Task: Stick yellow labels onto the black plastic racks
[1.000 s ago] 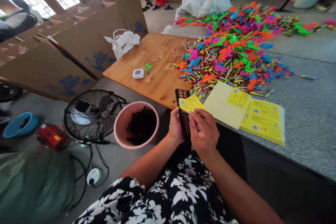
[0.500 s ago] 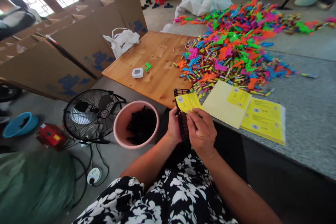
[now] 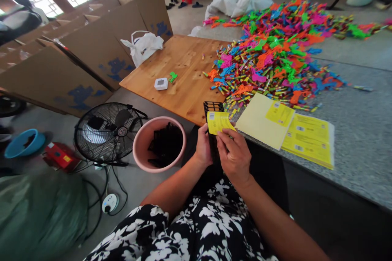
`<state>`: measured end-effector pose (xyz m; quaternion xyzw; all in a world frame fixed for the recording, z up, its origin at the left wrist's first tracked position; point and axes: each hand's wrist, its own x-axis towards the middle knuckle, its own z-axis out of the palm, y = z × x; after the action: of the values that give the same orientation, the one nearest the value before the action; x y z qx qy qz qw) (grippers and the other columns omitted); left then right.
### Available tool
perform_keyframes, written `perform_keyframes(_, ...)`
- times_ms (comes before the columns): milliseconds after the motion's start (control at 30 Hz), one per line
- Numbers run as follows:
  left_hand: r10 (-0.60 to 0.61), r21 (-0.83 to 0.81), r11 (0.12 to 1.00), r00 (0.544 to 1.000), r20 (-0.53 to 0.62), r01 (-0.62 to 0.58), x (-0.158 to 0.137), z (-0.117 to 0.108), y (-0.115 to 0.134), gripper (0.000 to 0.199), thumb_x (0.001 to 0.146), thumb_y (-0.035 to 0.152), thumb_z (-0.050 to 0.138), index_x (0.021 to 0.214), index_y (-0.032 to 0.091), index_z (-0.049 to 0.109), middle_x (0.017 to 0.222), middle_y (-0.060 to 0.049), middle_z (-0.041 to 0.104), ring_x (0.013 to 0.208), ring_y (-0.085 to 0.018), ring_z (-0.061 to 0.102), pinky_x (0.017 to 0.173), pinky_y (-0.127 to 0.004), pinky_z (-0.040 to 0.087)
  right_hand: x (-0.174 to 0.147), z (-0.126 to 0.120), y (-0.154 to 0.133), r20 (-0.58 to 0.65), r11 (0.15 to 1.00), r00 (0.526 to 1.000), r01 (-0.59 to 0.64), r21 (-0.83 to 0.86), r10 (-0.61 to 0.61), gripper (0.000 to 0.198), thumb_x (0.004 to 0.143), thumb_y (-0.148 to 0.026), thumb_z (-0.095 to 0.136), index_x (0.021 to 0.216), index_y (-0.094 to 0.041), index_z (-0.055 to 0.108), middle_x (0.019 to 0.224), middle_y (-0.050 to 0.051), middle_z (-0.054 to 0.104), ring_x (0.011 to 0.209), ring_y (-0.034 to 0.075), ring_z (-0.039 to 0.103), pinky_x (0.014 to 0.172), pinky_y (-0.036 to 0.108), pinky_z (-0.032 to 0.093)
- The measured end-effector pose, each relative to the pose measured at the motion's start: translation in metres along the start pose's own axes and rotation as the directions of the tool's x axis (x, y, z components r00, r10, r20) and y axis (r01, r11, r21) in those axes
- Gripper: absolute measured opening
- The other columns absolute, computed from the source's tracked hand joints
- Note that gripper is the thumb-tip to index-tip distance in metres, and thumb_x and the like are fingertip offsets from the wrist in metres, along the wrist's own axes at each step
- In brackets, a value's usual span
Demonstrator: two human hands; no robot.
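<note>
My left hand [image 3: 203, 146] is closed round the side of a black plastic grid tray [image 3: 213, 107], held over my lap. Between the fingers of my right hand [image 3: 235, 154] is a yellow printed label [image 3: 219, 122] with a barcode, bent a little and lying across the tray's upper part. The label hides much of the tray, and my right hand covers more. Right of my hands, a cream sheet [image 3: 260, 120] overlaps a stack of yellow label sheets [image 3: 309, 140] on the grey stone surface.
A heap of colourful toy guns and small tubes [image 3: 266, 61] spreads over the wooden board [image 3: 183, 61] and stone. On the board sit a white device [image 3: 161, 84] and a green toy gun [image 3: 173, 76]. A pink basin [image 3: 137, 147] of black pieces stands beside a fan [image 3: 107, 130].
The yellow label has shifted slightly right and down against the tray and is more curved. My right hand has moved slightly left; my left hand keeps its hold on the tray.
</note>
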<state>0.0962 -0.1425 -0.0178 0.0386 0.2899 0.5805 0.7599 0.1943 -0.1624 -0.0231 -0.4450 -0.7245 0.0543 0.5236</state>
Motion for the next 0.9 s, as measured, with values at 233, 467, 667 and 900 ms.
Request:
perform_keyframes(233, 0.0, -0.006, 1.0, 0.999, -0.034, 0.0, -0.002, 0.005, 0.001, 0.053, 0.089, 0.047, 0.053, 0.121, 0.01, 0.074, 0.107, -0.013, 0.08, 0.114, -0.032, 0.073, 0.107, -0.038, 0.051, 0.005, -0.003, 0.001, 0.151, 0.993, 0.988, 0.038, -0.113, -0.02, 0.015, 0.099, -0.021, 0.063, 0.107, -0.023, 0.075, 0.113, 0.005, 0.077, 0.104, 0.021, 0.07, 0.111, 0.047, 0.045)
perform_keyframes(467, 0.0, 0.049, 0.999, 1.0, 0.031, -0.002, 0.003, -0.004, 0.015, 0.062, 0.091, 0.054, 0.046, 0.128, 0.011, 0.072, 0.115, -0.015, 0.079, 0.117, -0.033, 0.072, 0.105, -0.042, 0.052, 0.002, -0.02, -0.012, 0.329, 0.972, 0.942, 0.011, -0.235, 0.069, 0.025, 0.097, -0.038, 0.067, 0.118, -0.027, 0.074, 0.125, 0.005, 0.073, 0.104, 0.026, 0.062, 0.117, 0.06, 0.03)
perform_keyframes(667, -0.095, 0.128, 0.987, 0.995, -0.026, 0.097, -0.006, -0.015, 0.021, 0.058, 0.094, 0.052, 0.049, 0.128, 0.011, 0.072, 0.082, -0.009, 0.079, 0.065, -0.024, 0.073, 0.076, -0.034, 0.058, 0.006, -0.022, -0.001, 0.279, 0.993, 0.959, -0.013, -0.12, 0.046, 0.02, 0.099, -0.032, 0.063, 0.115, -0.024, 0.072, 0.134, 0.011, 0.066, 0.129, 0.03, 0.056, 0.118, 0.058, 0.037)
perform_keyframes(900, -0.397, 0.228, 0.895, 0.918, 0.011, 0.384, -0.017, -0.016, 0.025, 0.064, 0.097, 0.054, 0.038, 0.124, 0.009, 0.073, 0.078, -0.016, 0.078, 0.037, -0.016, 0.054, 0.039, -0.026, 0.036, 0.033, -0.018, 0.036, 0.171, 0.624, 0.732, -0.66, 0.418, 0.66, 0.058, 0.078, -0.053, 0.082, 0.118, -0.023, 0.052, 0.123, 0.012, 0.066, 0.101, 0.023, 0.07, 0.074, 0.036, 0.063)
